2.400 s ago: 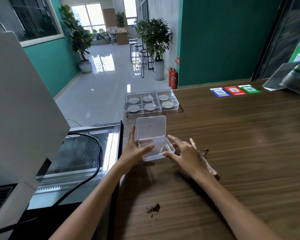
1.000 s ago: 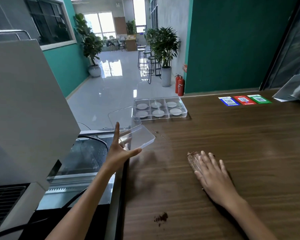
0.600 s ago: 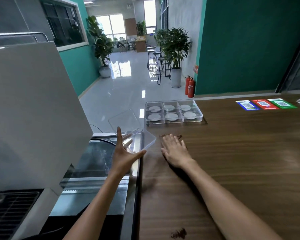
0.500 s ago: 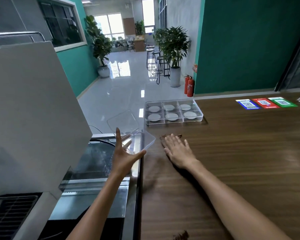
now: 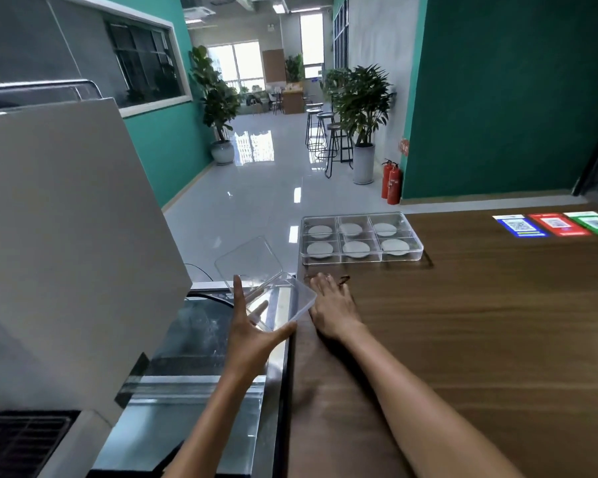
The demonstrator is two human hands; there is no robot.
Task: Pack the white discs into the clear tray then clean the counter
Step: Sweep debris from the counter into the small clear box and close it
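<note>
Clear tray (image 5: 361, 241): sitting at frame centre near the bench's (image 5: 480, 322) far left corner, one of the white discs (image 5: 355, 248) lying in each of six compartments.
Small clear box (image 5: 277, 298): hanging off the bench's left edge, lid open, just left of centre.
Left hand (image 5: 252, 336): cradling the box from below, fingers spread, thumb along its near rim.
Right hand (image 5: 332, 305): pressing flat on the bench, fingers straight, sweeping brown crumbs (image 5: 342, 279) toward the box.
Handling: box is probably light, stiff and slippery; supporting its base and rim seems safest.
Change: the right hand has been travelling leftward across the bench since 1.0 s ago, while the left keeps holding the box at the edge.
</note>
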